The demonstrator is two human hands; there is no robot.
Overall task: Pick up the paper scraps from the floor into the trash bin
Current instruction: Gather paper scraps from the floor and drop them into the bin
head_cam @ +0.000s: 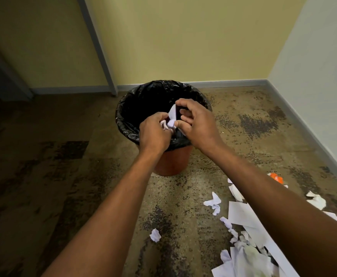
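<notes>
Both hands over bin (175,160), so scraps fall inside: left hand (153,132) clutches crumpled paper (170,121); right hand (195,124) pinches it. More scraps (241,214) on floor, lower right.

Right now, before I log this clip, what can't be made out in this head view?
- Trash bin inside: black liner too dark to show contents.
- Paper scraps over the bin: mostly covered by left hand and right hand; count unclear.
- Paper pile: cut off by the bottom edge, partly behind the right forearm.
- Orange item: mostly hidden by the forearm.
</notes>
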